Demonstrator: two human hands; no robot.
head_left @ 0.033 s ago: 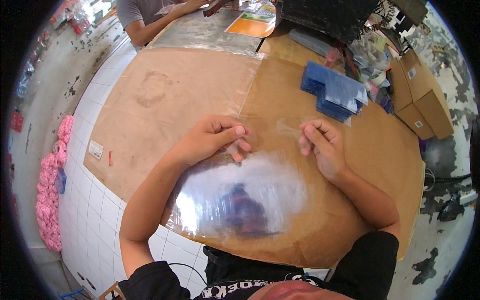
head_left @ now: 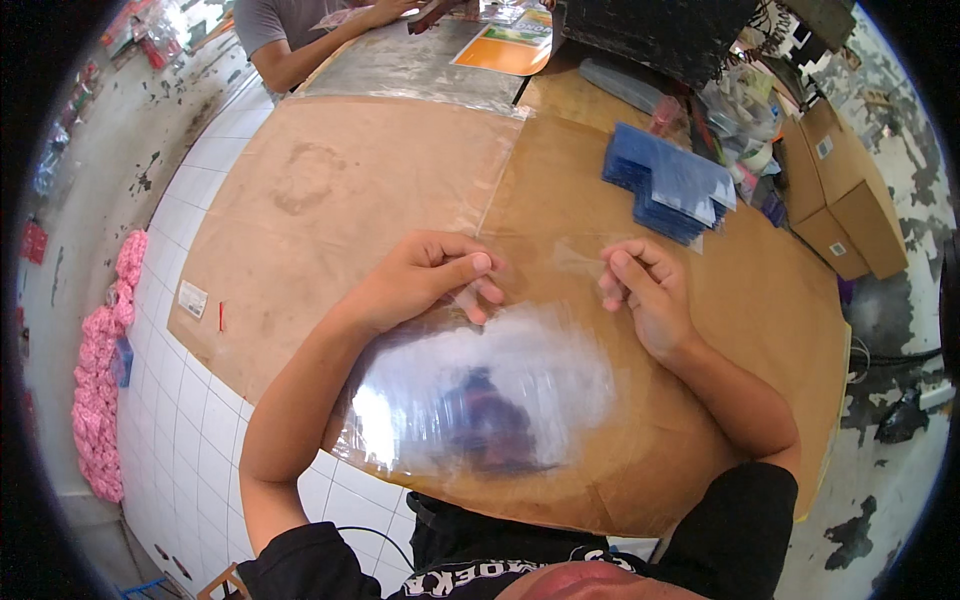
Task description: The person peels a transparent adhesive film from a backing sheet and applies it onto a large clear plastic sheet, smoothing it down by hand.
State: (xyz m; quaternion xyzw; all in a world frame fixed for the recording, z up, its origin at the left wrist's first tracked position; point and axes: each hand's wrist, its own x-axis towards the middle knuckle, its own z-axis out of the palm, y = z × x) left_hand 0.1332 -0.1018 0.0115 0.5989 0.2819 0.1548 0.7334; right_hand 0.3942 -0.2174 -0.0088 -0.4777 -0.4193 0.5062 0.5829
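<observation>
My left hand [head_left: 450,272] is held over the middle of the table, thumb and forefinger pinched together. A bit of clear plastic shows faintly below its fingers. Across from it, my right hand [head_left: 648,290] also has its thumb pressed to curled fingers. A thin see-through plastic piece [head_left: 578,256] reaches left from those fingertips; its outline is hard to make out, and I cannot tell whether it spans both hands. Just beyond my right hand lies a stack of blue-tinted clear plastic sheets [head_left: 665,182], loosely piled. Below both hands, a glossy clear film [head_left: 560,370] on the tabletop reflects light.
Brown board covers the table [head_left: 390,180]. A white label [head_left: 192,299] and a small red strip [head_left: 221,316] lie at its left. Cardboard boxes [head_left: 840,190] and plastic bags stand right. A dark machine [head_left: 650,40] sits at the back; another person's arm [head_left: 315,55] rests far left.
</observation>
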